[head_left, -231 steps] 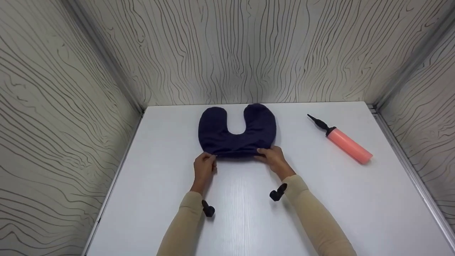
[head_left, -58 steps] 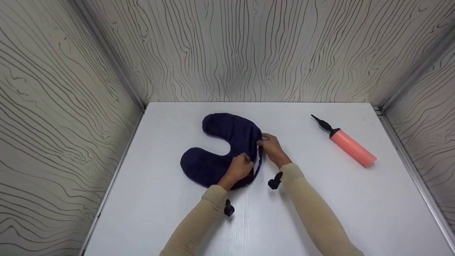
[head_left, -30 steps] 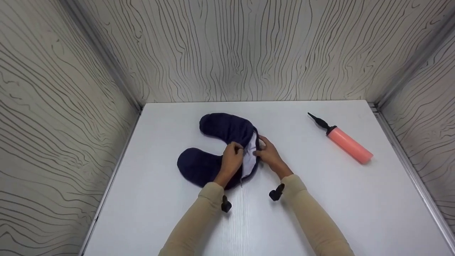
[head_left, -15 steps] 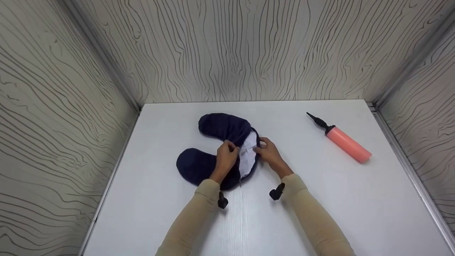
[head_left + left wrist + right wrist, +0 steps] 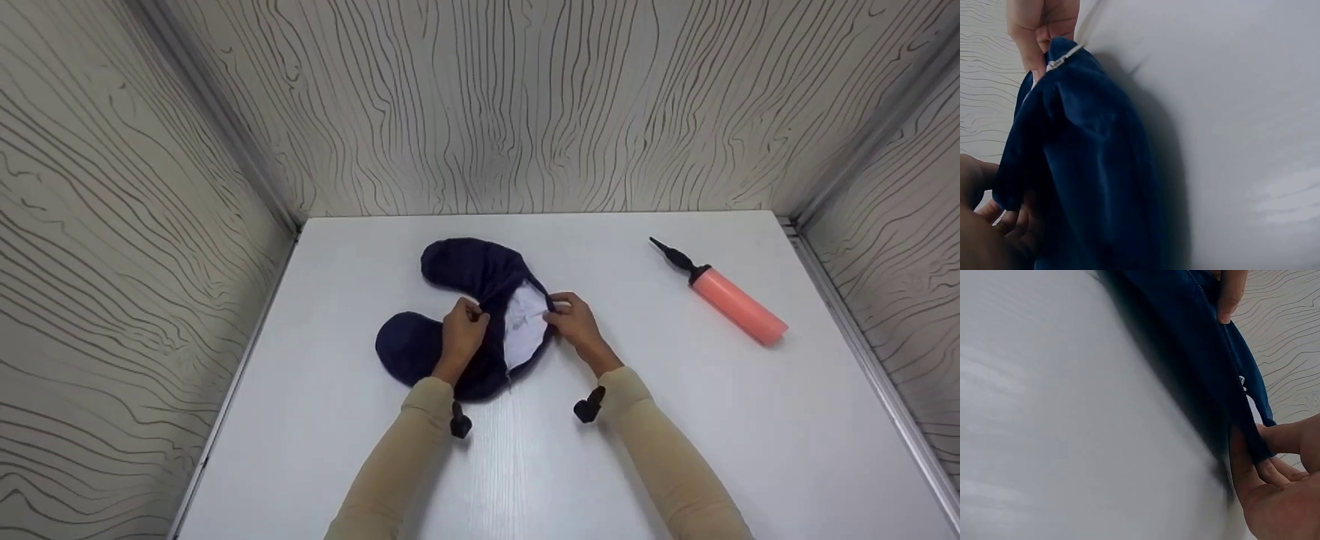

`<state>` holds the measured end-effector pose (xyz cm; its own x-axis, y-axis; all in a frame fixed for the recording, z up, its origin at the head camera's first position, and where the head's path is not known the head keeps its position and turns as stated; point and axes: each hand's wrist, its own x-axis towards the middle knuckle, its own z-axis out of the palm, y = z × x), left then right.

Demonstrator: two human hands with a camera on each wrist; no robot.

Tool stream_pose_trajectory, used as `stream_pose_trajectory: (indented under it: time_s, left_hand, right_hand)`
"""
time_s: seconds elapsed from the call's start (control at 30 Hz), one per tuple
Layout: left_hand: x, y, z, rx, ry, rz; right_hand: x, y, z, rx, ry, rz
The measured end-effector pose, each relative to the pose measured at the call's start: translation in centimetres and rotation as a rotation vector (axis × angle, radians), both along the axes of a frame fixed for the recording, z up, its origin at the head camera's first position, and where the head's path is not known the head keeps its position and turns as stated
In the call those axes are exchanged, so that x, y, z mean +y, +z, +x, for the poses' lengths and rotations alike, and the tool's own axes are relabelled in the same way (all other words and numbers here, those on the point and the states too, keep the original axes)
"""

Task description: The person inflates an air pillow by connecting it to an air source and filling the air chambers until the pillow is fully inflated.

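Observation:
A navy velvety U-shaped neck pillow (image 5: 405,349) lies flat-looking on the table, its two arms pointing left. Along its curved outer side the zipped seam gapes, and white material (image 5: 523,326) shows inside. My left hand (image 5: 463,336) pinches the near-middle edge of the opening. On the opposite edge, my right hand (image 5: 577,322) grips the fabric between thumb and fingers. A small zipper pull (image 5: 1055,63) hangs at one end of the gap in the left wrist view. The right wrist view shows zipper teeth running along the edge beside the right hand's fingers (image 5: 1283,439).
A hand pump (image 5: 739,304) with a salmon-pink barrel and black nozzle lies to the right on the white table (image 5: 750,435). Wood-patterned panels (image 5: 480,105) stand behind and at both sides.
The neck pillow has turned from arms pointing away to arms pointing left. Its zipped side has come open, showing white. My left hand has drawn its edge leftward, widening the gap.

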<state>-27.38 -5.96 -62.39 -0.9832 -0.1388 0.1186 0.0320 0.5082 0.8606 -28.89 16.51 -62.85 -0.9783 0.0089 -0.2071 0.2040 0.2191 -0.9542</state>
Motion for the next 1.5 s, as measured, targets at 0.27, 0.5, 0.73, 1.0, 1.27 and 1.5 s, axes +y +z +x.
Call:
stream_pose_trajectory:
  time_s: [0.27, 0.5, 0.73, 1.0, 1.27, 1.5]
  left_hand:
    - [-0.2, -0.1, -0.1, -0.039, 0.002, -0.05]
    - [-0.1, 0.1, 0.0, 0.023, -0.031, -0.141]
    - [0.3, 0.3, 0.1, 0.185, -0.208, -0.304]
    - [1.7, 0.4, 0.4, 0.197, -0.415, -0.228]
    - [3.3, 0.6, 0.5, 0.231, -0.46, -0.24]
    - [3.4, 0.2, 0.5, 0.151, -0.442, -0.329]
  right_hand:
    - [0.2, -0.1, 0.2, 0.007, 0.003, 0.022]
    - [0.1, -0.2, 0.2, 0.039, -0.008, 0.092]
    - [-0.2, 0.5, 0.2, 0.158, -0.071, 0.213]
    - [-1.3, 1.7, 0.5, 0.357, 0.021, 0.346]
    - [-2.1, 1.4, 1.1, 0.317, 0.208, 0.377]
    - [-2.6, 0.9, 1.2, 0.325, 0.267, 0.423]
